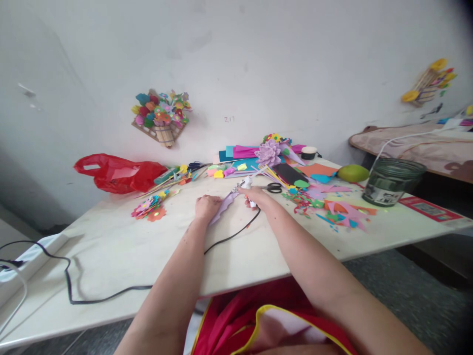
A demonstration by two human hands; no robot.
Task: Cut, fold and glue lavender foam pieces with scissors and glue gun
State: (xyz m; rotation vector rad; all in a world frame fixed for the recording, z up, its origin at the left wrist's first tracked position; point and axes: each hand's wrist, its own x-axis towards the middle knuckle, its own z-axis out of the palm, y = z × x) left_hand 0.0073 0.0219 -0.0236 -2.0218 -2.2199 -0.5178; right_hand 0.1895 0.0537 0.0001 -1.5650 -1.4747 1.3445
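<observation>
My right hand (253,196) is wrapped around a white hot glue gun (247,185), whose black cord runs back toward me. The gun's tip is over the far end of a lilac strip with a scalloped edge (223,209). That strip lies slantwise on the table between my hands. My left hand (208,206) is closed at the strip's left side, its fingertips on the edge and partly hidden. Just beyond my right hand lie black-handled scissors (274,188).
A lilac flower (269,152) sits among coloured sheets at the back. Colourful cut-outs (151,206) and a red bag (118,173) are left. Right are a dark phone (290,174), paper scraps (345,212), a green fruit (353,173) and a glass jar (392,182). A power strip (31,261) lies front left.
</observation>
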